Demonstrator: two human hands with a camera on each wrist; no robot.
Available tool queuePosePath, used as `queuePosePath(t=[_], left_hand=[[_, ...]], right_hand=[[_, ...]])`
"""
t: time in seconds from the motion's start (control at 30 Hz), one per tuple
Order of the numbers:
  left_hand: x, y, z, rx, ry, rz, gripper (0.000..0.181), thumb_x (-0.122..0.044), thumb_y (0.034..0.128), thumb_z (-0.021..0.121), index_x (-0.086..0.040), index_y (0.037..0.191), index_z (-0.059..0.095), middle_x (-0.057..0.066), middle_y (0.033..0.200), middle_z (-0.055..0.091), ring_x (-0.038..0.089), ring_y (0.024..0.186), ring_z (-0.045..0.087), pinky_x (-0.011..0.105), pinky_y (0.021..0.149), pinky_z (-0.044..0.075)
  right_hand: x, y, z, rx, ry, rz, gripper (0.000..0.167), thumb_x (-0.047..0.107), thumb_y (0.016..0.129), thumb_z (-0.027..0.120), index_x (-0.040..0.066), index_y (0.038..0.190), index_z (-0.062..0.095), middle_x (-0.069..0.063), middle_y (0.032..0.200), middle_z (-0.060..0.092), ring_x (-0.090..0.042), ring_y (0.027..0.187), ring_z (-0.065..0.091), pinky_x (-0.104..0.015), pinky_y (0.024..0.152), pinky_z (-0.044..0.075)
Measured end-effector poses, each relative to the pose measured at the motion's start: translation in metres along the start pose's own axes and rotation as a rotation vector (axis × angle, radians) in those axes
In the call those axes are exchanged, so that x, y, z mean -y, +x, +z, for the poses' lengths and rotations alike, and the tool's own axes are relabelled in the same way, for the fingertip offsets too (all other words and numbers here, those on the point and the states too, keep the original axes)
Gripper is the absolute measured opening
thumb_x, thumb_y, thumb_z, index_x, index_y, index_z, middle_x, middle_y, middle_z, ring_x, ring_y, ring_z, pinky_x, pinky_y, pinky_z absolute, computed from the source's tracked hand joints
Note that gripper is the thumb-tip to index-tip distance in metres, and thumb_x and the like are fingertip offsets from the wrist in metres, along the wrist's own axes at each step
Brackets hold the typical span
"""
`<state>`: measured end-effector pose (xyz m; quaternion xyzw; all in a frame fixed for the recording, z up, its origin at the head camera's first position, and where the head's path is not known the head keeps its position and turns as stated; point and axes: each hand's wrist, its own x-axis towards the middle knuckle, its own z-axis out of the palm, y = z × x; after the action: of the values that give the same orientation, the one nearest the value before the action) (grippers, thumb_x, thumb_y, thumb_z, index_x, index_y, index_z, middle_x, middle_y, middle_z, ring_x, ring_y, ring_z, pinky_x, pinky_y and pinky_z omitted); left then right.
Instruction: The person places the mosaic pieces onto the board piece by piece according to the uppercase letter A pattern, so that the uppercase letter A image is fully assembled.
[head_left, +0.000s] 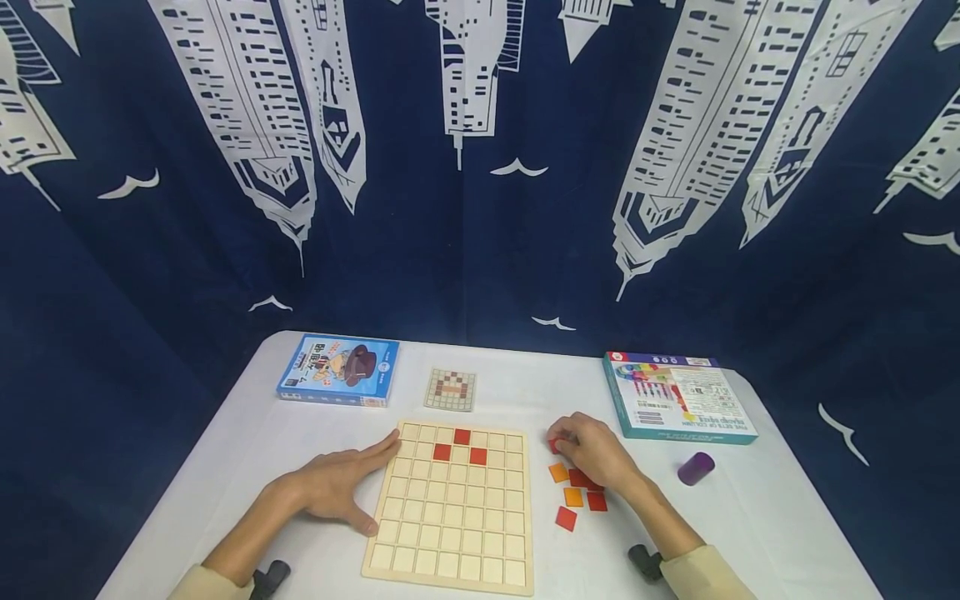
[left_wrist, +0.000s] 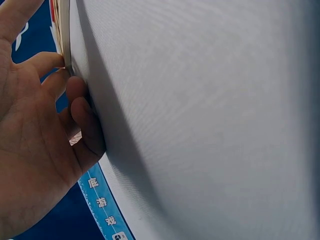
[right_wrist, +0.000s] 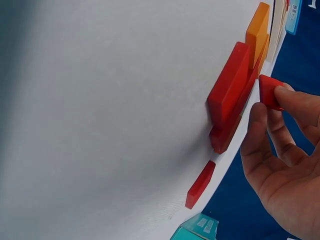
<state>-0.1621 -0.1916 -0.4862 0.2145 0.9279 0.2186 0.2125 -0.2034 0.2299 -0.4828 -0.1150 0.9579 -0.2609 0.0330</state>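
Observation:
A pale wooden grid board lies on the table, with 3 red square tiles near its far edge, one of them a red tile in the far row. My left hand rests at the board's left side, fingers extended and thumb spread along that edge. To the right of the board, my right hand pinches a red square tile between thumb and fingers. Beneath and beside that hand lie loose tiles, among them an orange tile and a red tile; the hand partly covers some.
A small pattern card lies beyond the board. A blue box stands at the back left, a teal-edged box at the back right. Close to the right forearm is a purple cylinder. A dark blue printed cloth hangs behind.

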Motion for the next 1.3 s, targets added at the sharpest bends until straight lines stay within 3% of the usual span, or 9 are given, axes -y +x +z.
queuePosePath(t=[0.37, 0.67, 1.07, 1.3], left_hand=[[0.002, 0.000, -0.001, 0.002, 0.016, 0.004, 0.129, -0.064, 0.0567, 0.088, -0.026, 0.162, 0.023, -0.005, 0.169, 0.017, 0.039, 0.143, 0.040, 0.068, 0.106, 0.036], [0.001, -0.001, -0.001, -0.001, 0.015, 0.012, 0.129, -0.064, 0.0568, 0.088, -0.025, 0.162, 0.024, -0.005, 0.169, 0.017, 0.039, 0.143, 0.040, 0.069, 0.106, 0.036], [0.001, -0.001, 0.000, -0.001, 0.008, 0.010, 0.128, -0.063, 0.0567, 0.088, -0.027, 0.161, 0.024, -0.006, 0.168, 0.017, 0.039, 0.143, 0.040, 0.070, 0.106, 0.035], [0.002, -0.001, 0.000, -0.001, 0.007, 0.016, 0.129, -0.064, 0.0572, 0.088, -0.025, 0.162, 0.024, -0.005, 0.169, 0.017, 0.039, 0.143, 0.040, 0.070, 0.106, 0.035]], right_hand=[[0.010, 0.003, 0.003, -0.019, 0.010, -0.008, 0.018, 0.008, 0.088, 0.077, 0.022, 0.099, 0.076, 0.009, 0.089, 0.062, -0.012, 0.078, 0.054, -0.027, 0.071, 0.050], [0.024, 0.008, 0.006, -0.035, 0.076, -0.042, 0.018, 0.007, 0.090, 0.074, 0.022, 0.100, 0.076, 0.010, 0.088, 0.062, -0.012, 0.078, 0.055, -0.028, 0.072, 0.049], [0.050, 0.016, 0.024, -0.001, 0.145, -0.094, 0.018, 0.008, 0.091, 0.073, 0.023, 0.100, 0.075, 0.011, 0.090, 0.063, -0.011, 0.079, 0.057, -0.027, 0.073, 0.051], [0.071, 0.021, 0.037, 0.078, 0.171, -0.165, 0.016, 0.008, 0.092, 0.071, 0.018, 0.103, 0.074, 0.009, 0.088, 0.062, -0.011, 0.081, 0.057, -0.027, 0.074, 0.051]])
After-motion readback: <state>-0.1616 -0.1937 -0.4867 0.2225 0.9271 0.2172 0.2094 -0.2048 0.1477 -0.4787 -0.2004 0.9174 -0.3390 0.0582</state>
